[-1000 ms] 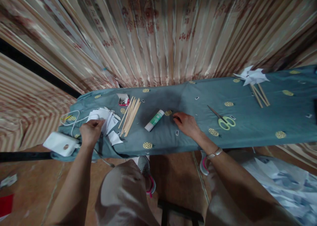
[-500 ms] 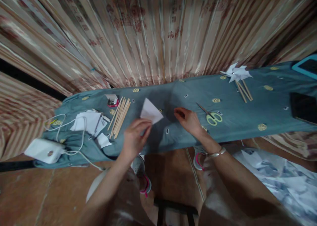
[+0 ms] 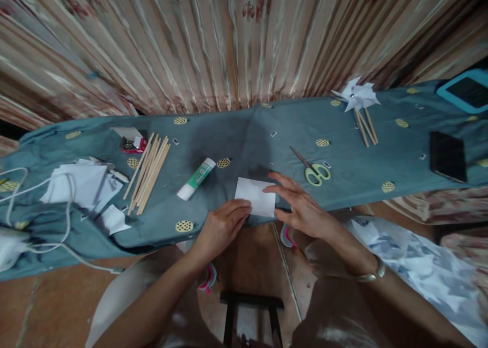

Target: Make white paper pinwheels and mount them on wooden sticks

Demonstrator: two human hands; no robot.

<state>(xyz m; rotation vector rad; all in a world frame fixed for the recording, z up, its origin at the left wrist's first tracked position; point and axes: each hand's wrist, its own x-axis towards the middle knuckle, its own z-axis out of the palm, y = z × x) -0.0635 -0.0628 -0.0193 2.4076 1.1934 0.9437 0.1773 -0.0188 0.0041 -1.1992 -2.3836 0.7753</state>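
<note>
A small white square of paper (image 3: 255, 193) is at the table's front edge, turned flat toward me. My left hand (image 3: 223, 226) pinches its lower left edge between thumb and fingers. On the other side, my right hand (image 3: 301, 208) has its fingers spread, one fingertip resting on the paper and the thumb near the right edge. A green and white glue stick (image 3: 196, 179) lies to the left of the paper. Scissors (image 3: 314, 172) with pale green handles rest to the right, blades partly apart.
Wooden sticks (image 3: 148, 175), a small red box (image 3: 133, 143) and stacked white paper (image 3: 80, 185) lie left, beside a white cable (image 3: 70, 221). Paper pinwheels (image 3: 358, 94) on sticks, a dark phone (image 3: 448, 156) and a blue-framed device (image 3: 467, 91) are right. A bag of paper pieces (image 3: 415, 266) stands below.
The paper has come toward me and now shows as a square instead of a tilted corner. My right hand has moved in to touch it. The glue stick is now visible. The view has shifted.
</note>
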